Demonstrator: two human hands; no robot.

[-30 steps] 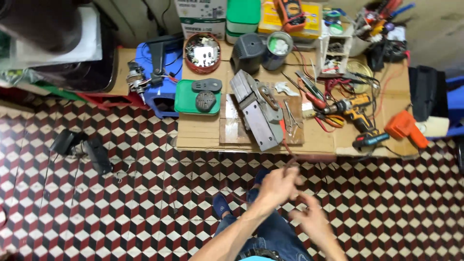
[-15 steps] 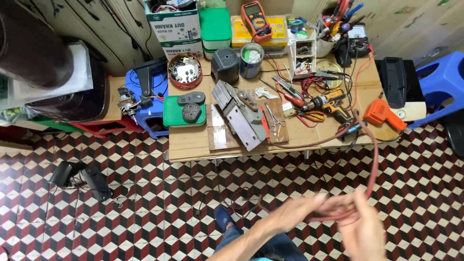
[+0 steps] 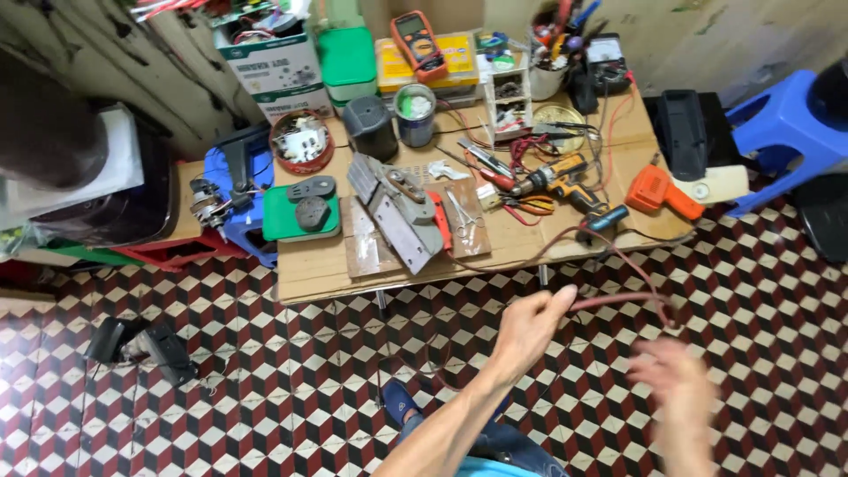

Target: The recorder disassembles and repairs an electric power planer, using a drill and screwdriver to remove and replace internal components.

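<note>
Your left hand (image 3: 528,325) had risen, fingers pinching red cable (image 3: 618,299); right hand (image 3: 680,389) dropped lower, blurred, grip unclear. Cable now looped off counter (image 3: 318,269).

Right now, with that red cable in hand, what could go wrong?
1. The red cable runs up to the crowded table; a tug could drag the drill or scissors off.
2. The right hand is motion-blurred, so its grip is unclear; the left hand alone may let the cable slip.
</note>
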